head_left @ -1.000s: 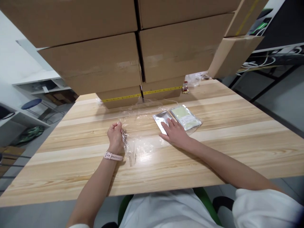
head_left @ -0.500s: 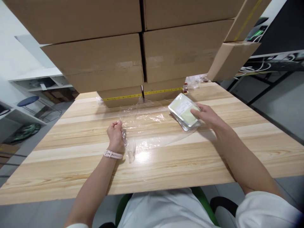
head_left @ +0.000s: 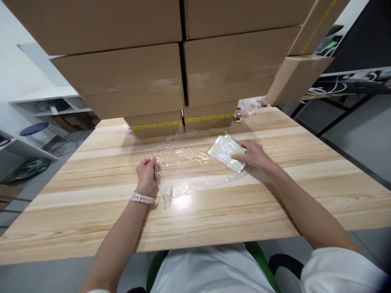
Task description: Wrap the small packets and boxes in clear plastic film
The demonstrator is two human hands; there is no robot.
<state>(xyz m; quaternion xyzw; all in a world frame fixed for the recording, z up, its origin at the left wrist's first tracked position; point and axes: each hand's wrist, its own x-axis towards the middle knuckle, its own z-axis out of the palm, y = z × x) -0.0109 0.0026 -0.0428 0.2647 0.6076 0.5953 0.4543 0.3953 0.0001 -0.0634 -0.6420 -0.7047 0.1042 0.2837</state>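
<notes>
A clear plastic bag (head_left: pixel 186 169) lies crumpled and spread on the wooden table (head_left: pixel 275 195). My left hand (head_left: pixel 147 176), with a pink watch at the wrist, is closed on the bag's left edge. My right hand (head_left: pixel 252 154) grips a flat pale green packet (head_left: pixel 225 151) with a white label, low over the bag's right end. A silver pouch seen earlier is hidden, probably under the green packet.
Stacked cardboard boxes (head_left: pixel 180 69) with yellow tape rise at the table's far side. A small red-and-white item and crumpled plastic (head_left: pixel 244 109) lie by the boxes at the right. Shelves and a blue stool (head_left: pixel 32 130) stand to the left.
My right hand gathered the silver pouch and green packet, lifted them to the right, then brought them back left and down onto the bag. My left hand stayed closed on the bag.
</notes>
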